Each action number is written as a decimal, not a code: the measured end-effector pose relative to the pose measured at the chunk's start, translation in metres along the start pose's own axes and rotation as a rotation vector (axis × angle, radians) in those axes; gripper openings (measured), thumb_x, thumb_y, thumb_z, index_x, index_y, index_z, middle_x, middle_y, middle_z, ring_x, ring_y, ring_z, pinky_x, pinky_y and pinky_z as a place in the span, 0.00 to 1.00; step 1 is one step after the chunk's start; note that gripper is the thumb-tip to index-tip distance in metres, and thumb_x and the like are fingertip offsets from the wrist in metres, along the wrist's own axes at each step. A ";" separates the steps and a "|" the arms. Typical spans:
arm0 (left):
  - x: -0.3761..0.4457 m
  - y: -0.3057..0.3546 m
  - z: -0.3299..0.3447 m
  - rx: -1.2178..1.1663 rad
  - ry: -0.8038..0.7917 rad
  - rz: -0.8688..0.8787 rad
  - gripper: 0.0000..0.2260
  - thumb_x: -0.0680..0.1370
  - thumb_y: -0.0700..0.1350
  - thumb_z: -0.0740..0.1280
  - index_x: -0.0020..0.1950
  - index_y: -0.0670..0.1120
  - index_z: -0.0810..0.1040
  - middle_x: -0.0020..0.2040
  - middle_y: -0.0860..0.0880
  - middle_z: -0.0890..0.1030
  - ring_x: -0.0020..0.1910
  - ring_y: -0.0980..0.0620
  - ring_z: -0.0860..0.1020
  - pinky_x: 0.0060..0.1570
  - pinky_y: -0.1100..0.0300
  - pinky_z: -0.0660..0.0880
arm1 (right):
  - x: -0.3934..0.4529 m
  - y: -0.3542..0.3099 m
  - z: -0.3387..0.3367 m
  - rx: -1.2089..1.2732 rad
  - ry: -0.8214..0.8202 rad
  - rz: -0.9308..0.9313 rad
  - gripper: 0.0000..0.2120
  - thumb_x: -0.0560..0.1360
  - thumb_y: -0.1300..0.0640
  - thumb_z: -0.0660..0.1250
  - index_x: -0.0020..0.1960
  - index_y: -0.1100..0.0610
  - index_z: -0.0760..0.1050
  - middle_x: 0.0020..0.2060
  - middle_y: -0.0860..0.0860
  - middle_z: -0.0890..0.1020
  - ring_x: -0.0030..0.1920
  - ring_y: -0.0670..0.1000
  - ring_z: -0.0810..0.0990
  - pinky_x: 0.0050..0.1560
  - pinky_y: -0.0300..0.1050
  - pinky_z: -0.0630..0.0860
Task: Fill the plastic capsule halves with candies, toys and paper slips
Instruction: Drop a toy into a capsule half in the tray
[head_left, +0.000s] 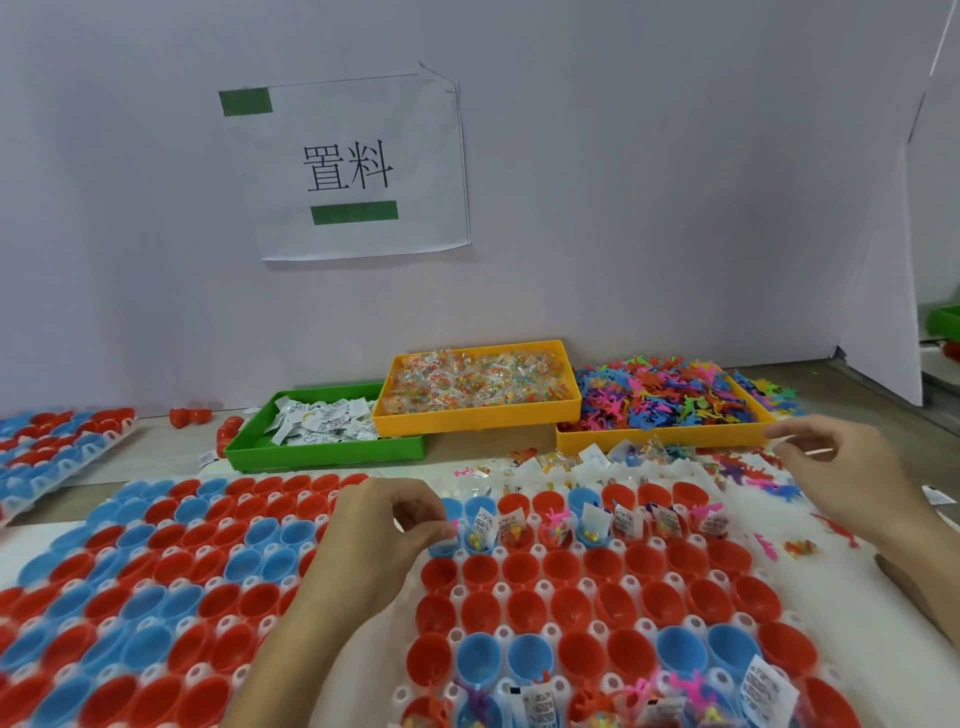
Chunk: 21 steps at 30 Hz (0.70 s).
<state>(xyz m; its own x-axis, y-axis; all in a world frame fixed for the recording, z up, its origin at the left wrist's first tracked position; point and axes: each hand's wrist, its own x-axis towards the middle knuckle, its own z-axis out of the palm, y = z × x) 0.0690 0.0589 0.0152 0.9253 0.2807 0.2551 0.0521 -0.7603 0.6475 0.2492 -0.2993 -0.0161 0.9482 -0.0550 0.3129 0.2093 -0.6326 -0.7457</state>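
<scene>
L hand (384, 525) pinching pink toy (455, 526) over blue cup (450, 512), R hand (852, 467) fingers loose, 3 plastic bins (322, 457) at tabletop's far edge, glossy red/blue cups

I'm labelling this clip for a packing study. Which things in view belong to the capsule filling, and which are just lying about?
Belongs to the job:
red and blue plastic capsule halves in the white tray
green tray of paper slips
yellow tray of wrapped candies
yellow tray of coloured toy figures
left hand
right hand

Lying about:
paper sign on the wall
loose red capsule halves by the wall
</scene>
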 end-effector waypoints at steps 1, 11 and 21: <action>0.000 0.000 0.001 0.007 0.012 0.002 0.12 0.70 0.42 0.78 0.32 0.56 0.80 0.29 0.59 0.80 0.36 0.65 0.76 0.35 0.73 0.71 | 0.000 0.000 0.000 -0.004 -0.001 -0.002 0.08 0.79 0.61 0.67 0.47 0.48 0.80 0.45 0.53 0.83 0.44 0.52 0.80 0.41 0.50 0.77; 0.002 -0.008 0.004 0.007 0.051 0.039 0.12 0.67 0.42 0.80 0.30 0.54 0.79 0.31 0.61 0.80 0.37 0.63 0.77 0.37 0.72 0.72 | 0.001 0.008 -0.015 -0.219 -0.225 0.059 0.04 0.77 0.58 0.70 0.48 0.49 0.81 0.45 0.49 0.82 0.43 0.48 0.80 0.30 0.40 0.71; 0.001 -0.008 -0.001 -0.012 0.084 0.019 0.08 0.66 0.47 0.80 0.36 0.54 0.82 0.32 0.54 0.81 0.36 0.60 0.77 0.34 0.66 0.68 | -0.009 0.001 0.002 -0.325 -0.195 0.033 0.12 0.75 0.55 0.74 0.58 0.53 0.81 0.52 0.53 0.81 0.51 0.52 0.76 0.51 0.45 0.72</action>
<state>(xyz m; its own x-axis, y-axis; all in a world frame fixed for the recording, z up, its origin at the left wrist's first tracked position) 0.0693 0.0653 0.0111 0.8912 0.3145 0.3268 0.0296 -0.7592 0.6502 0.2417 -0.2976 -0.0203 0.9874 0.0486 0.1506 0.1208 -0.8466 -0.5183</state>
